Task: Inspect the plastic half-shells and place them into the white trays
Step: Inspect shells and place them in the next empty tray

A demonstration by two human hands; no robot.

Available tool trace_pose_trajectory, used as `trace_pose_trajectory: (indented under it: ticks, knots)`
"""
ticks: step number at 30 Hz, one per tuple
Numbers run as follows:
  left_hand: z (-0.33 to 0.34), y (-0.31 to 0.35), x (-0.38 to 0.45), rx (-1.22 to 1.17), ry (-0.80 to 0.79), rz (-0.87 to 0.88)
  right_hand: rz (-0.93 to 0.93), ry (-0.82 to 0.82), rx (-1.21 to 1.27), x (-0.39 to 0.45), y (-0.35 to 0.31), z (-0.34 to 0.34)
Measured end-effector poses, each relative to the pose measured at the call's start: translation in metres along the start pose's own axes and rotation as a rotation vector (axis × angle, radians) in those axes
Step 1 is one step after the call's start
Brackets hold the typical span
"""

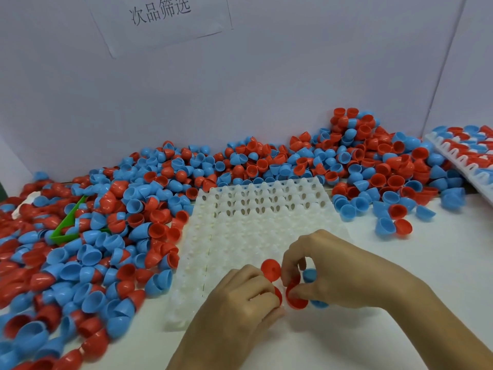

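From the head view, both hands work over the near edge of a white tray lying on the white counter. The left hand has its fingers curled, its grip pinching a red half-shell at the fingertips. The right hand holds another red half-shell between thumb and fingers, with a blue half-shell tucked under its palm. A third red shell sits just behind the fingers. A heap of loose red and blue half-shells surrounds the tray on the left and behind. A green scoop lies in that heap. A filled tray leans at the far right.
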State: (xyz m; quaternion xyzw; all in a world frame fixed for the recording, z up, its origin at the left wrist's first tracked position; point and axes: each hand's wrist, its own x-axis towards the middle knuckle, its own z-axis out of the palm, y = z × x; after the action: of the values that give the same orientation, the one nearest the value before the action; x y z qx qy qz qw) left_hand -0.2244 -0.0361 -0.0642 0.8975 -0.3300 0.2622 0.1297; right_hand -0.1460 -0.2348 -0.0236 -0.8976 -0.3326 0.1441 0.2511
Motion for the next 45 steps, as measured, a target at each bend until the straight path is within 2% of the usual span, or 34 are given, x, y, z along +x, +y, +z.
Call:
trace_pose_trajectory:
  ticks: [6,17,20,24,31,45]
  knots:
    - [0.002,-0.002,-0.002,-0.186,0.041,-0.077,-0.029,0.020,0.020,-0.001,0.002,-0.006]
    - [0.000,-0.004,-0.003,-0.216,0.104,-0.117,-0.053,0.050,0.001,0.002,0.009,-0.003]
    - [-0.003,-0.003,0.001,-0.222,0.080,-0.245,-0.056,0.080,0.010,-0.001,0.014,-0.013]
    - [0.002,-0.005,0.000,-0.236,-0.031,-0.374,-0.015,0.132,0.068,-0.010,0.030,-0.034]
    - [-0.002,-0.006,0.003,-0.185,-0.109,-0.296,0.024,0.154,0.070,-0.010,0.046,-0.039]
    - [0.003,-0.008,0.010,-0.193,-0.077,-0.320,-0.007,0.179,0.073,-0.008,0.055,-0.036]
